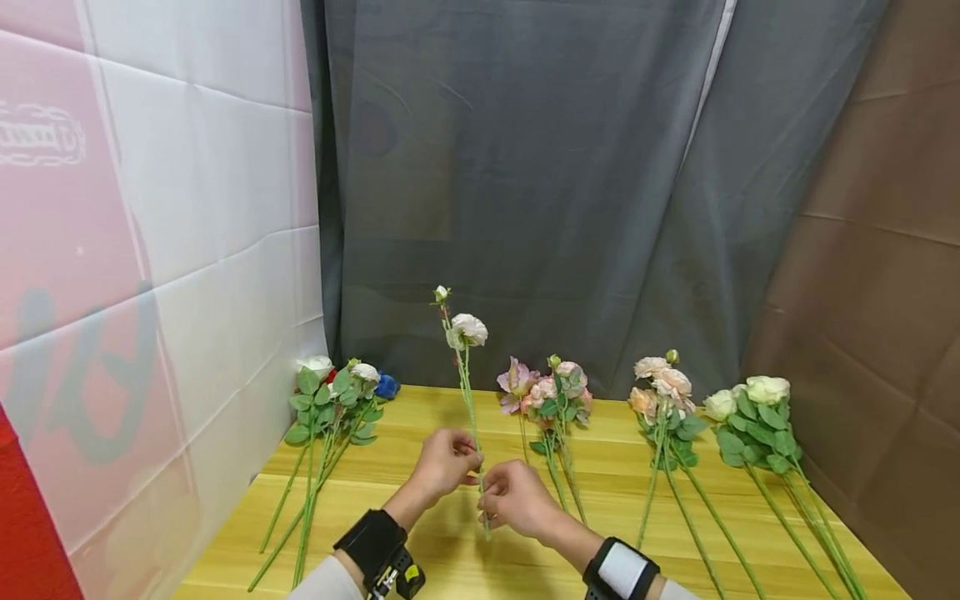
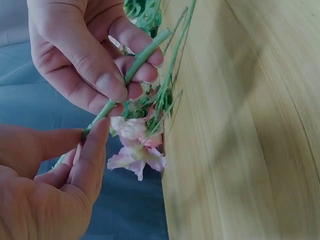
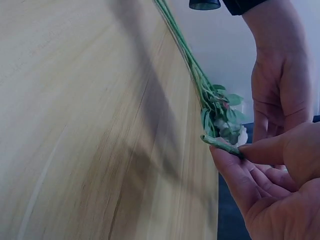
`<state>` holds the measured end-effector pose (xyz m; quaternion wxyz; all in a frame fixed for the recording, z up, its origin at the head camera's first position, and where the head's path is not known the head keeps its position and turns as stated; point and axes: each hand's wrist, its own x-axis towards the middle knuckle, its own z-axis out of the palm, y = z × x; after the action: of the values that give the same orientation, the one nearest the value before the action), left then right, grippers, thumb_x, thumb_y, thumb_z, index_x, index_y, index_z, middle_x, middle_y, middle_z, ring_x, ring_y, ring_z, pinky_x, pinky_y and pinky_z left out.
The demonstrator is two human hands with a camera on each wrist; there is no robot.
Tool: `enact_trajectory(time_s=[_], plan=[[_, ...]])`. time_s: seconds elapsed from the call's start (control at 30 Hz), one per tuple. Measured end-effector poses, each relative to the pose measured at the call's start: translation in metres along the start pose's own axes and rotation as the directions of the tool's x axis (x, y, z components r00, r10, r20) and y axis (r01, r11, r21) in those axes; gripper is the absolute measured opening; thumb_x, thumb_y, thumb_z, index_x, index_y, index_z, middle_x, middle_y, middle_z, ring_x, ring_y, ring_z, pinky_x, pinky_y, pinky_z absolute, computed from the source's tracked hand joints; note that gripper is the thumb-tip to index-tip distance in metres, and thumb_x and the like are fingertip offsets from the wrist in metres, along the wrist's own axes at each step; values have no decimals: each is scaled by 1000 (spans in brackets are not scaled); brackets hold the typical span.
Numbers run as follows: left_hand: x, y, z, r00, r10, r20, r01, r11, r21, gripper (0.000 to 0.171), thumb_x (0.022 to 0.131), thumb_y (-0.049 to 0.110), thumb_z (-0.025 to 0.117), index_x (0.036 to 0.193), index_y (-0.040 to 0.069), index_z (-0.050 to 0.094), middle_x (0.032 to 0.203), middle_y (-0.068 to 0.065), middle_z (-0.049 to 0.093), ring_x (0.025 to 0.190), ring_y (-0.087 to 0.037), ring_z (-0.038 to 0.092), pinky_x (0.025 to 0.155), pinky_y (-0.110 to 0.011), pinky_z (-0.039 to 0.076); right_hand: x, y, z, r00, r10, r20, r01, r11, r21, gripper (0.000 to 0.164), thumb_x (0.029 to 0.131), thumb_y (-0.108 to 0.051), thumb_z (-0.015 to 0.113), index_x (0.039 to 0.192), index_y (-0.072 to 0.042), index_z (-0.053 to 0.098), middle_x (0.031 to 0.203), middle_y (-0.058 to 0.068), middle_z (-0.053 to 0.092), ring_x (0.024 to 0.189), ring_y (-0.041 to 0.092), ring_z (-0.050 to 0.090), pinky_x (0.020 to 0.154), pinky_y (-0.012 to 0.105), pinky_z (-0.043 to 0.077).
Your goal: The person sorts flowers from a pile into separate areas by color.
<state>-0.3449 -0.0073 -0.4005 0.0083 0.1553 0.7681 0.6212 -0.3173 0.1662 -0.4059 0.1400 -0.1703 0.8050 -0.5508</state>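
A long-stemmed flower [image 1: 469, 330] with a pale pinkish-white bloom and a small bud above it stands upright over the middle of the table. My left hand [image 1: 444, 462] pinches its green stem between thumb and fingers. Lower down, near the cut end, my right hand [image 1: 521, 500] pinches the same stem. In the left wrist view the bare stem end [image 2: 150, 51] sticks out past the right hand's fingers. From the right wrist, the stem tip [image 3: 220, 144] shows between thumb and forefinger, with the left hand [image 3: 280, 90] behind.
On the wooden table [image 1: 442, 550] lie a bunch of white flowers [image 1: 315, 367] at left with a blue bloom [image 1: 387, 386], pink flowers [image 1: 543, 390] behind my right hand, peach flowers [image 1: 671, 383] further right, and cream flowers [image 1: 767, 390] at far right. Cloth walls surround the table.
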Motion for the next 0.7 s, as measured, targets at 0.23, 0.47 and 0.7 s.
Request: enact_trajectory(time_s=[0.23,0.47,0.7], plan=[[-10,-12,-27,999,38,8,-39,983,181,7,94,3,70,97,-3,67,85,-10,64,76,-31,68,62,-33,62,8,6,-1,1000,-20,15,21,998,-61,8,93,5,62,98,11,64,82,15,68,72,26,73,63,36,63],[-30,-27,-82,990,-30,-141,92,884,458,18,92,4,71,107,-6,66,89,-8,63,76,-21,60,66,-37,53,15,22,-2,1000,-17,1,17,993,-116,7,91,8,63,85,7,63,68,8,62,60,17,63,54,32,59],[-42,-57,-149,928,-91,-360,295,771,565,40,85,-6,58,63,16,32,60,4,22,55,-13,18,54,-28,19,27,35,-1,999,37,4,-36,994,-105,8,88,9,64,81,9,64,64,8,60,56,18,64,53,36,61]])
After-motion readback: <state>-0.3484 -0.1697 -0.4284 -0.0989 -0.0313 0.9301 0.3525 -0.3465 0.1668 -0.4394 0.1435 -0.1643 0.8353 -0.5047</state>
